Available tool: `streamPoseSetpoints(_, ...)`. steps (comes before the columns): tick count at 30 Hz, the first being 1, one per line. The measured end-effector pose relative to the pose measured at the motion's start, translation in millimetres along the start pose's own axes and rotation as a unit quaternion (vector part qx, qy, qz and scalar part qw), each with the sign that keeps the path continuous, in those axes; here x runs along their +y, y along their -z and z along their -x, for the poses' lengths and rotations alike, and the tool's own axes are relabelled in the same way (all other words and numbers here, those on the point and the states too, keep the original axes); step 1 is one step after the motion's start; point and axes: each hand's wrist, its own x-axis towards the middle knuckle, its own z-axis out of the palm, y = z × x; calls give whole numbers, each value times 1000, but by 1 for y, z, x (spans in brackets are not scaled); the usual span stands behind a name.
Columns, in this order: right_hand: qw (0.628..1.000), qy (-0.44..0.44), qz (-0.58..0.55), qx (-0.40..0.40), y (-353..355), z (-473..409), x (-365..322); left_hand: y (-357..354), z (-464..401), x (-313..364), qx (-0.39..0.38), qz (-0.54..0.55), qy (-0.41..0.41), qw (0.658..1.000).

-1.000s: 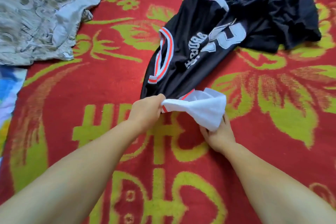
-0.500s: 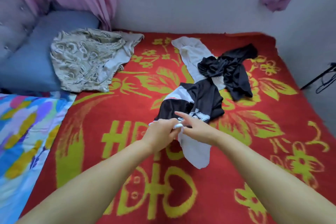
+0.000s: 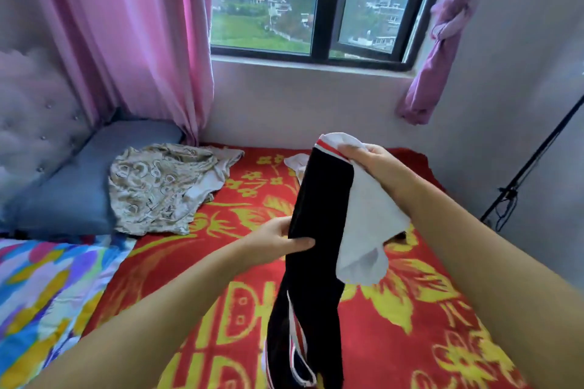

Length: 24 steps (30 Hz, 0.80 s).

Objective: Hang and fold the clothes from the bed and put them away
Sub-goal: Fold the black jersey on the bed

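A: Head view. I log the right hand [image 3: 376, 164] gripping the top of the black jersey [image 3: 319, 230] with its white sleeve [image 3: 366, 230], held up above the red bed cover [image 3: 410, 325].

B: Left hand [image 3: 278, 238]?

A: It pinches the jersey's edge lower down. The hem is cut off by the frame's bottom. A white garment [image 3: 295, 163] is mostly hidden behind the jersey; a patterned garment [image 3: 161, 186] lies near the pillow [image 3: 79, 186].

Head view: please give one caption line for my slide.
Both hands, left and right, hold a black jersey with white fabric above the red bedspread.
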Motion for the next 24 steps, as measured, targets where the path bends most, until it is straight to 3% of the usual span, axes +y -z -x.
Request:
streamPoseSetpoints(3,999,4,52,-2,20,12,-12,10,7,24,30,10,-45,998)
streamPoseSetpoints(5,988,24,143,47,35,15,-5,11,11,45,62,32,-79,994)
streamPoseSetpoints(8,925,64,348,136,54,10,12,4,9,66,96,37,-80,991)
streamPoseSetpoints(11,877,57,463,113,53,10,22,-9,2,75,99,110,-17,989)
streamPoseSetpoints(15,913,-7,406,-35,24,22,12,-21,-6,82,168,262,59,948)
streamPoseSetpoints(18,893,-54,418,-159,0,33,11,-23,-14,89,257,395,86,878)
streamPoseSetpoints(21,910,1,398,-119,-19,32,27,-23,-18,98,279,472,58,834)
streamPoseSetpoints(24,937,33,346,-17,-23,22,41,-28,-15,103,253,485,18,837)
